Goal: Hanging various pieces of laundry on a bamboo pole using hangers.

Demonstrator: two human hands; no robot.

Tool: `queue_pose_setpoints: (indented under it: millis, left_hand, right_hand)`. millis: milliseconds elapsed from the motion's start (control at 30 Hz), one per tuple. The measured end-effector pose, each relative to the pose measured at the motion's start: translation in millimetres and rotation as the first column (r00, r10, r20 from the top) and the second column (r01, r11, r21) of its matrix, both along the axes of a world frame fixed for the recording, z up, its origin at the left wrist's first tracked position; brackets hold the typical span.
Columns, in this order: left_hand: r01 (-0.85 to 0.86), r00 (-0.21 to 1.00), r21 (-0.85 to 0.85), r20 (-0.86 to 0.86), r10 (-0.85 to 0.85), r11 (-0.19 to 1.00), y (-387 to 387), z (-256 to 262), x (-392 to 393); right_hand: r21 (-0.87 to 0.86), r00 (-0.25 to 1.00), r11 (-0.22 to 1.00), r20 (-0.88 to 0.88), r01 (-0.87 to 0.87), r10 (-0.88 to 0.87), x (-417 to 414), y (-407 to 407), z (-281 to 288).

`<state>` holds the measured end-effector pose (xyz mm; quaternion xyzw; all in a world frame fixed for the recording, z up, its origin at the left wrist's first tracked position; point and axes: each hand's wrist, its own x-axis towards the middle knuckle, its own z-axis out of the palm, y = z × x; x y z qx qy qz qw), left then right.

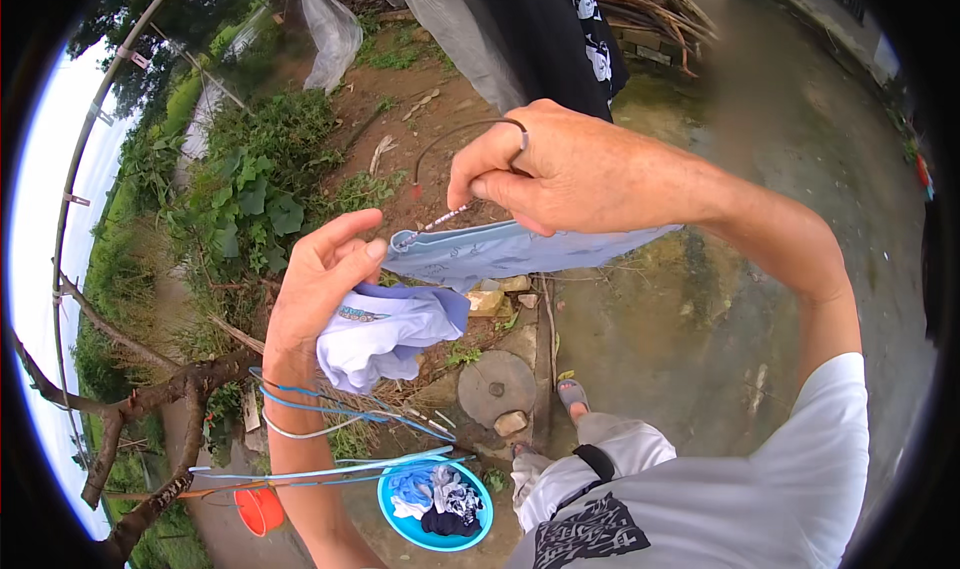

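My right hand [547, 171] grips a dark wire hanger [469, 123] with a hooked end and a red tip. A striped part of it runs down toward a light blue printed garment [480, 258]. The thumb and forefinger of my left hand [322, 276] are at the garment's near end, pinching its edge. Below my left palm hangs a white and lavender garment [367, 336] with a printed motif; how it is held there is hidden. Several blue and white hangers [330, 404] hang about my left forearm.
On the ground stand a turquoise basin [484, 528] of clothes and a red bucket [260, 510]. A pole [71, 171] with clothespins and a tree branch [191, 396] flank the left. Dark cloth [517, 29] hangs ahead. A round stone [496, 390] lies near my feet.
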<state>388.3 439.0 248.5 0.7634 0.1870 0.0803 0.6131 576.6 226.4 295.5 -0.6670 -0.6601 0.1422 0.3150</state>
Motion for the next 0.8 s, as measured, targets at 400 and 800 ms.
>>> queue_pose_setpoints:
  millis: [400, 800]
  left_hand:
    - [-0.140, 0.939, -0.011, 0.315, 0.137, 0.990, 8, -90, 22]
    - [0.035, 0.859, -0.308, 0.496, 0.129, 0.951, 30, -63, 39]
  right_hand:
    - [0.141, 0.721, 0.989, -0.681, -0.041, 0.127, 56, -3, 34]
    - [0.179, 0.619, 0.965, -0.741, -0.191, 0.260, 91, -20, 23]
